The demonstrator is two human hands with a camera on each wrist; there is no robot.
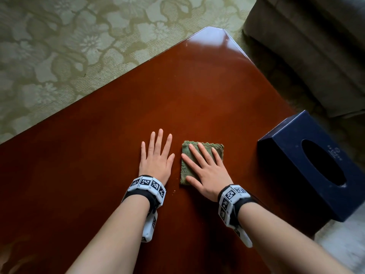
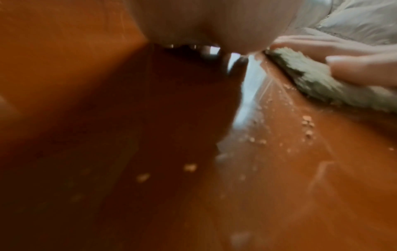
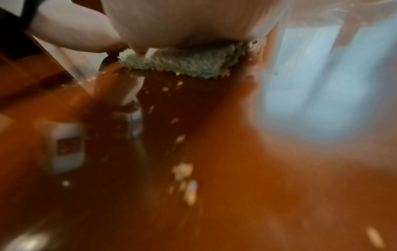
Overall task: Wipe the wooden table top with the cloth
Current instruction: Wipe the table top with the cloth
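A glossy reddish-brown wooden table top (image 1: 197,99) fills the head view. A folded green cloth (image 1: 187,169) lies on it near the middle. My right hand (image 1: 205,169) lies flat on the cloth with its fingers straight and spread, pressing it down. Beside it, my left hand (image 1: 157,157) rests palm down on the bare wood, fingers straight, a small gap apart from the cloth. The left wrist view shows the cloth (image 2: 318,81) under the right hand's fingers (image 2: 361,68). In the right wrist view the cloth (image 3: 182,62) sits under the palm, with pale crumbs (image 3: 182,169) scattered on the wood.
A dark blue tissue box (image 1: 312,165) stands at the table's right edge, close to the right hand. Patterned green carpet (image 1: 69,46) lies beyond the far edge. A brown sofa (image 1: 316,46) stands at the upper right. A few crumbs (image 1: 174,191) lie between my wrists.
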